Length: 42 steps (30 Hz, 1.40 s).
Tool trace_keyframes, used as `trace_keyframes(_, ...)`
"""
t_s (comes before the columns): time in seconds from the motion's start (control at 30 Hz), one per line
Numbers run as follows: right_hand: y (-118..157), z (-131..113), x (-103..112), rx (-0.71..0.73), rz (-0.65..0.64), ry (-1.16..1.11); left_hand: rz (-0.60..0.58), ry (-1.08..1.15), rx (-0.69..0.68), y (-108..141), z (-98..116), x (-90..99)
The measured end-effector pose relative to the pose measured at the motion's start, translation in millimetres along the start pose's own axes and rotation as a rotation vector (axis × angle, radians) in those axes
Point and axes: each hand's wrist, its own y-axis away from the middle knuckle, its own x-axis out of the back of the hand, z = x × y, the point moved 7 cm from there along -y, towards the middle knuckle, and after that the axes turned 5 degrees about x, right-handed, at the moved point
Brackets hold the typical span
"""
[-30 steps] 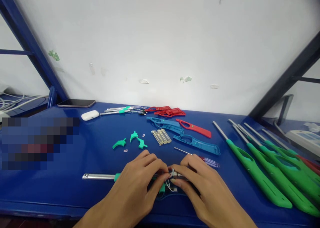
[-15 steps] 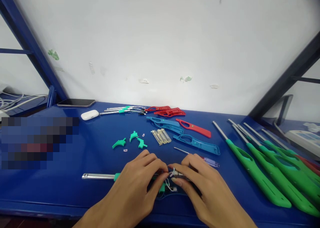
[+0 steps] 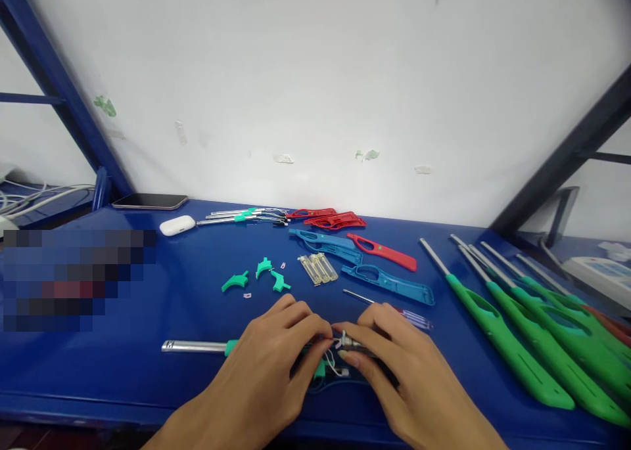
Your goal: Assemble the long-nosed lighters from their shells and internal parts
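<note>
Near the table's front edge, my left hand (image 3: 283, 348) is closed, thumb and forefinger pinching at the thin end by a valve; what lies between the fingertips is too small to make out. My right hand (image 3: 394, 358) grips a lighter fuel tank, mostly hidden, whose metal valve (image 3: 349, 340) and small pale clip (image 3: 338, 345) point left. Beneath both hands lies an opened lighter with a blue shell half (image 3: 320, 389), a green trigger (image 3: 320, 370) and a loose white wire (image 3: 331, 361). Its silver tube (image 3: 194, 347) sticks out to the left.
Beyond my hands lie green triggers (image 3: 235, 281), clear fuel tanks (image 3: 318, 269), blue shell halves (image 3: 389, 284), red shell halves (image 3: 382, 251) and metal tubes with wires (image 3: 241, 217). A screwdriver (image 3: 417, 319) rests behind my right hand. Several green lighters (image 3: 507, 338) lie at right; a phone (image 3: 150, 202) at back left.
Almost nothing differs. Both hands keep their hold by the valve, with only a very slight shift of the fingertips.
</note>
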Motion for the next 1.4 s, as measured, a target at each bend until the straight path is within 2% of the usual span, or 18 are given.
trace_keyframes(0.6, -2, -4, -1, 0.027, -0.04, 0.008, -0.004, -0.06, -0.102, 0, 5, -3.0)
trace_keyframes(0.93, -6, -7, 0, 0.053, -0.047, -0.008, 0.001, -0.07, -0.112, 0, 6, -3.0)
trace_keyframes(1.17, -5, -3, 1, 0.053, -0.004, 0.03, 0.033, -0.061, -0.087, 0, 4, -0.9)
trace_keyframes(1.4, -1, 4, 3, 0.079, 0.135, 0.075, 0.062, -0.059, -0.055, -2, 1, 1.6)
